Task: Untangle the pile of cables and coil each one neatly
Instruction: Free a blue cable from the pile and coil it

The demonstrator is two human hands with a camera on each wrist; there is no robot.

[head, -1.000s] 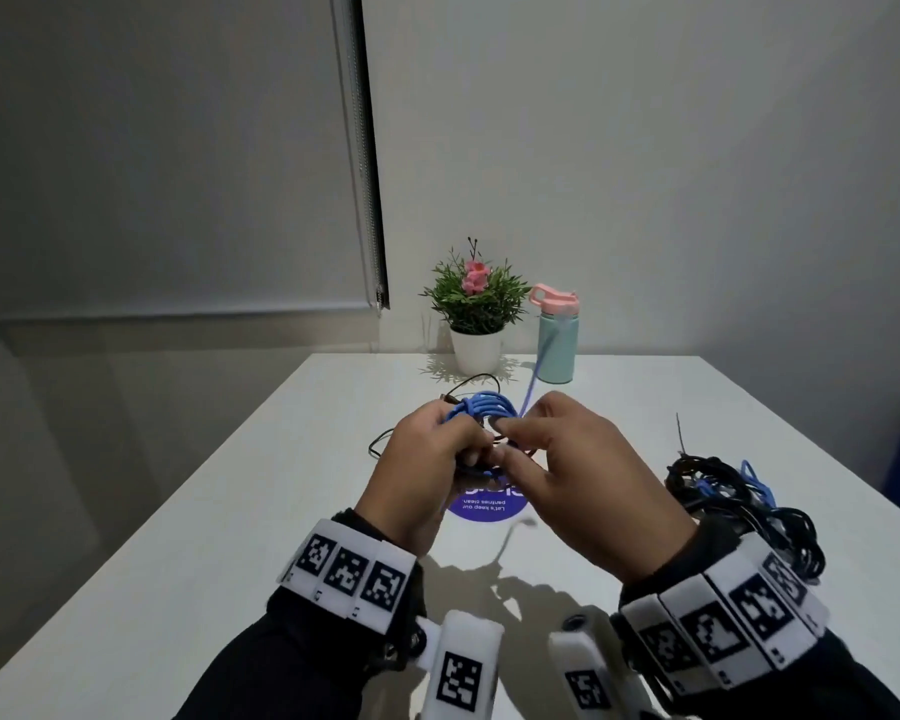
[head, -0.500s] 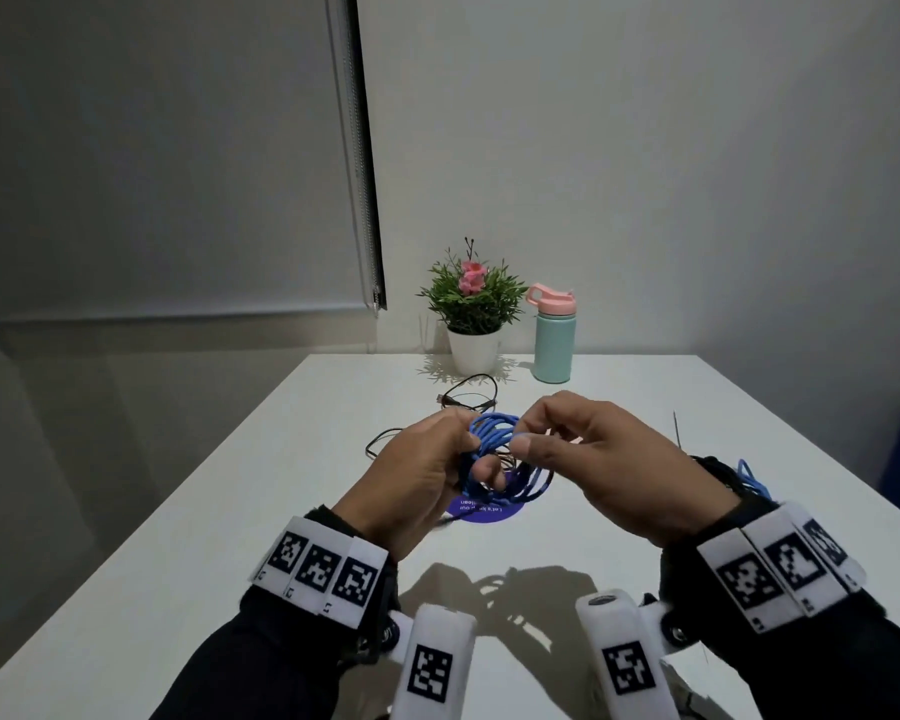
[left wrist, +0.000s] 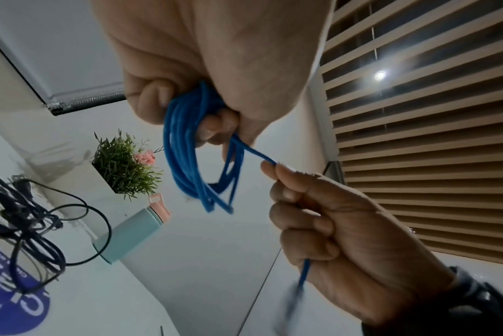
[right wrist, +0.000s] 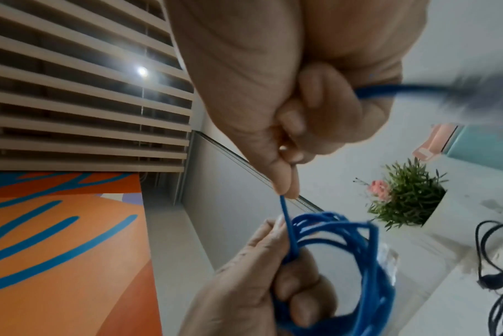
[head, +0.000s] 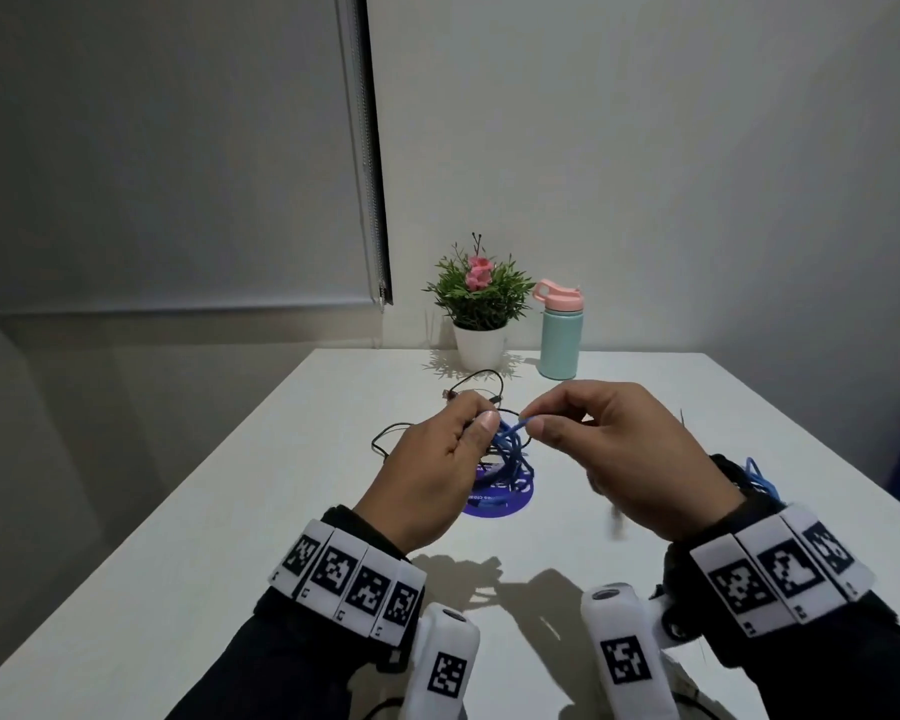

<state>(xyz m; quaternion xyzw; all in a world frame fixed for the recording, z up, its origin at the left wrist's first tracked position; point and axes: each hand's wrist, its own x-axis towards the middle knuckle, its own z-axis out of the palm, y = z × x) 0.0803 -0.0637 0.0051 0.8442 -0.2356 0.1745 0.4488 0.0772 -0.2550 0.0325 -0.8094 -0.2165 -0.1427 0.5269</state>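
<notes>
Blue cable [head: 510, 452] | coil in left hand [head: 432, 475] | tail pinched by right hand [head: 630, 459]

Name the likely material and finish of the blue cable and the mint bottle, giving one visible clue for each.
Blue cable: probably a smooth plastic or rubber jacket; it bends into loose loops. Mint bottle: matte painted body, possibly metal; pink cap looks like plastic.
</notes>
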